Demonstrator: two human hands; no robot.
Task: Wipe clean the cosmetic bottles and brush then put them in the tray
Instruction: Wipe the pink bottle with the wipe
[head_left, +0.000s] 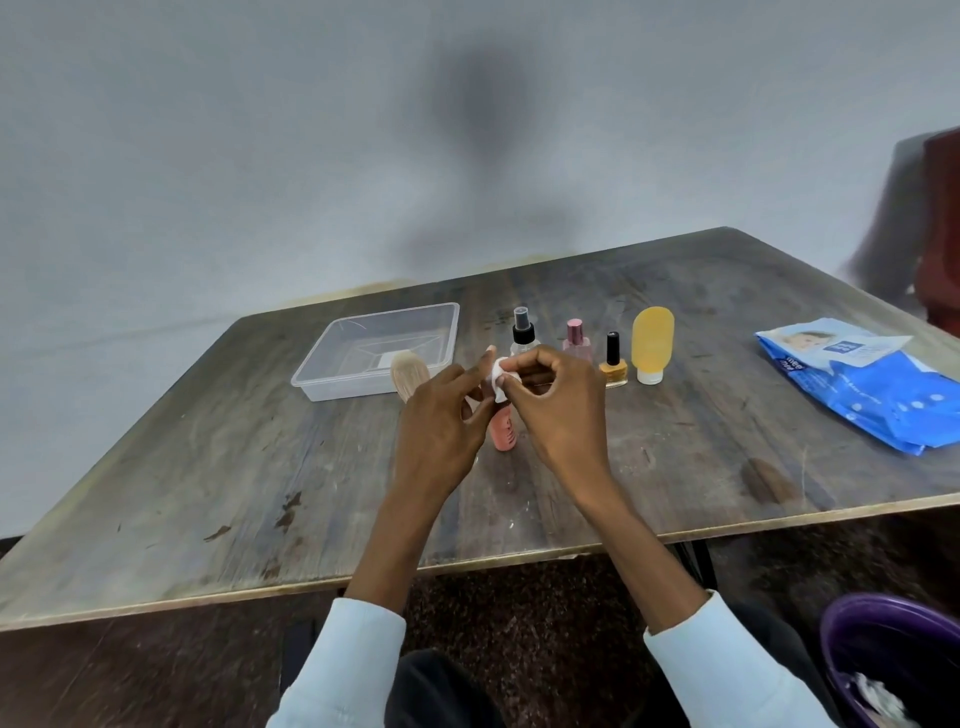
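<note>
My left hand (441, 415) holds a small pink bottle (504, 428) upright above the table's middle. My right hand (556, 400) presses a small white wipe (500, 376) against the bottle's top. A tan makeup brush (409, 375) lies just left of my left hand, in front of the clear plastic tray (332, 364), which holds nothing but a label on its bottom. Behind my hands stand a clear spray bottle with a black pump (522, 332), a pink perfume bottle (576, 340), a nail polish bottle with a black cap (613, 361) and a yellow tube (652, 343) standing on its white cap.
A blue pack of wet wipes (857, 384) lies at the table's right side. A purple bin (893, 660) with crumpled white wipes in it sits at the lower right, below the wooden table's front edge (311, 582). A dark chair (930, 228) stands at the far right.
</note>
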